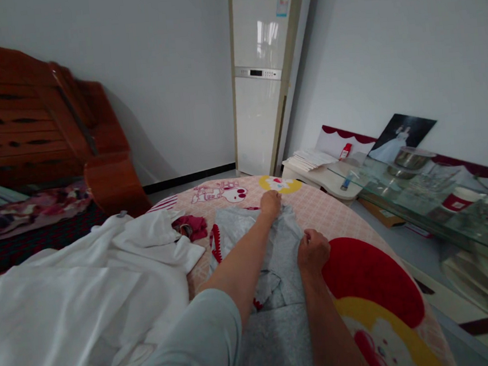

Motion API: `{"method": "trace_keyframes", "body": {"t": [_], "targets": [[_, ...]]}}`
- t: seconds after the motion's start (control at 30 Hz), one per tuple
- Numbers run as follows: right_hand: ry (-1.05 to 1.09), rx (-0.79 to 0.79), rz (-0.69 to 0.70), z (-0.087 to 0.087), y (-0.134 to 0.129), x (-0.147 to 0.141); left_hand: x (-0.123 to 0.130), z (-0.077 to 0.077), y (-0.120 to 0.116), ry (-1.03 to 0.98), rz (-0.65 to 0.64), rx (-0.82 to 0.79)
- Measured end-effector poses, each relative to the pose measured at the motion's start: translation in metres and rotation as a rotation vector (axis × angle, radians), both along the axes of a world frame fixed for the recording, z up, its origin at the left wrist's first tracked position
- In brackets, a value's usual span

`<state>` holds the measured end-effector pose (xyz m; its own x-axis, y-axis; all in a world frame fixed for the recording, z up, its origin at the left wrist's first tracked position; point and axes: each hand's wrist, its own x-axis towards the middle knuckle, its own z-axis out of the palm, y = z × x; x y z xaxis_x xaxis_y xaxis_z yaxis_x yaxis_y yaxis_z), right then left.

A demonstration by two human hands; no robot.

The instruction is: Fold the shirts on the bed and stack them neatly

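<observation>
A light grey garment (pixel 286 242) with red zigzag trim lies spread on the patterned round tablecloth (pixel 323 201), with part of it folded over in the middle. My left hand (pixel 271 204) reaches across to its far edge, fingers closed on the cloth there. At the right side edge, my right hand (pixel 313 249) is curled with thumb and fingers together, pinching the garment's border. My left forearm covers part of the garment. Just left of it lie a small dark red cloth (pixel 193 226) and a large heap of white clothes (pixel 86 296).
A carved wooden bench (pixel 14 124) stands at the left. A tall white floor-standing air conditioner (pixel 259 118) is in the corner. To the right are a glass-topped cabinet (pixel 419 212) with metal bowls (pixel 414 158), a framed photo (pixel 401 136) and a stack of papers (pixel 308 159).
</observation>
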<state>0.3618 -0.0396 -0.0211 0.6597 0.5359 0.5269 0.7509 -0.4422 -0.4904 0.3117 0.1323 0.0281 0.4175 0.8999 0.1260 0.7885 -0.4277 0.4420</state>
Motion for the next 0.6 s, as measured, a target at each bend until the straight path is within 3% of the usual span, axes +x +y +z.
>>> {"method": "trace_keyframes", "body": {"t": [0.23,0.43,0.5,0.6], "targets": [[0.102,0.16,0.007,-0.001,-0.002,0.005,0.004,0.003,-0.007,0.085,-0.099,-0.11],[0.195,0.385,0.055,0.002,-0.003,0.006,0.009,0.008,-0.006,0.041,-0.096,-0.057],[0.173,0.35,0.164,0.001,-0.001,0.005,0.01,0.007,-0.006,0.019,-0.093,-0.023],[0.085,0.145,0.344,-0.004,0.003,0.003,0.01,0.0,-0.006,0.028,-0.087,-0.019]]}}
